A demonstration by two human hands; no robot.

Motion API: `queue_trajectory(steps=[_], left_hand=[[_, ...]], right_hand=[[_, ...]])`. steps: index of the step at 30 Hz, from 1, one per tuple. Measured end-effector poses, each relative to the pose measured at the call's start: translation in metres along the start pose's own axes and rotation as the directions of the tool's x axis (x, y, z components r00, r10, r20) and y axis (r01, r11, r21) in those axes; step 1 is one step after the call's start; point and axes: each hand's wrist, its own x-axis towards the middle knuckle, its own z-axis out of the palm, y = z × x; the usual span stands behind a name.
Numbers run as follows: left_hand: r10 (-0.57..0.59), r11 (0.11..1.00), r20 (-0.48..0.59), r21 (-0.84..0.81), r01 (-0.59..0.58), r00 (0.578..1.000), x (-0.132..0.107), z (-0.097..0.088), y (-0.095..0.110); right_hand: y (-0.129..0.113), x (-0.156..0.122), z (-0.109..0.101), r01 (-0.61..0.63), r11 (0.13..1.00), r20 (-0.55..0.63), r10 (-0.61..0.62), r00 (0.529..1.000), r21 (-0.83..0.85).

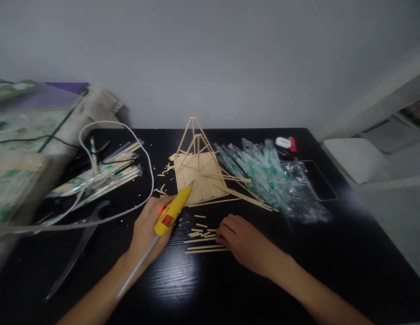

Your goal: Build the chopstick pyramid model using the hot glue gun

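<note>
My left hand (147, 232) is wrapped round a yellow hot glue gun (172, 211), its nozzle pointing away over the near edge of a flat panel of wooden sticks (199, 180). A clear glue stick (137, 267) juts from the gun's rear, and a red light glows on its side. On top of the panel stands a frame of thin sticks (198, 149) with two peaks. My right hand (239, 241) rests on the table with curled fingers, beside cut stick pieces (198, 234) and longer sticks (205, 249). Its fingertips hide whatever they pinch.
Loose long sticks (250, 197) lean right of the panel, near crumpled clear wrappers (260, 171). A white case (283, 142) and a dark phone-like slab (318, 180) lie farther right. Leftward are packaged chopsticks (111, 176), a looping white cable (151, 167) and a translucent curved tool (77, 248).
</note>
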Motion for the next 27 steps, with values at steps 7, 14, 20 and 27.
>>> queue_trajectory(steps=[7,14,20,27], left_hand=[[-0.358,0.831,0.102,-0.419,0.367,0.928,-0.006,0.005,0.0],[-0.42,0.744,0.171,-0.497,0.446,0.891,-0.006,0.008,0.005],[-0.434,0.731,0.171,-0.507,0.457,0.884,-0.002,0.008,0.006],[-0.435,0.732,0.162,-0.509,0.453,0.886,0.006,0.007,0.01]], right_hand=[[-0.002,-0.001,-0.004,-0.029,0.997,-0.055,0.033,0.998,0.067],[0.017,-0.002,-0.011,-0.186,0.943,-0.154,0.234,0.96,0.276],[0.022,-0.001,0.0,-0.152,0.962,-0.253,0.209,0.945,0.228],[0.023,0.001,0.004,-0.141,0.978,-0.318,0.184,0.93,0.154]])
